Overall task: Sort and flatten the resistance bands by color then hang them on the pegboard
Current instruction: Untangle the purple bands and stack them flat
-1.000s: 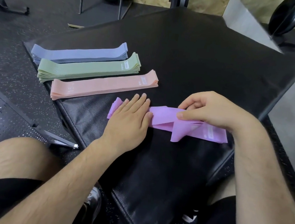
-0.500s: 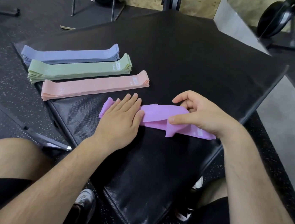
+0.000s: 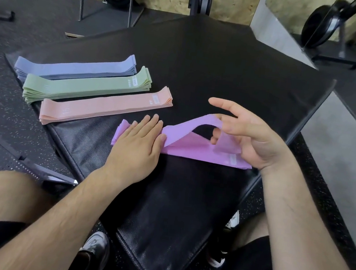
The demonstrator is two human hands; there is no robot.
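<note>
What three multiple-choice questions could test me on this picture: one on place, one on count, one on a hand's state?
1. Which stack lies nearest the purple bands? A blue B green C pink
2. How many tidy stacks lie beyond them? A two B three C five
3. The left hand is: A pressing flat on the purple bands B gripping a dumbbell C resting on a knee
Answers: C, the pink stack lies beside them; B, blue stack, green stack and pink; A, straight fingers lie flat on the bands.
</note>
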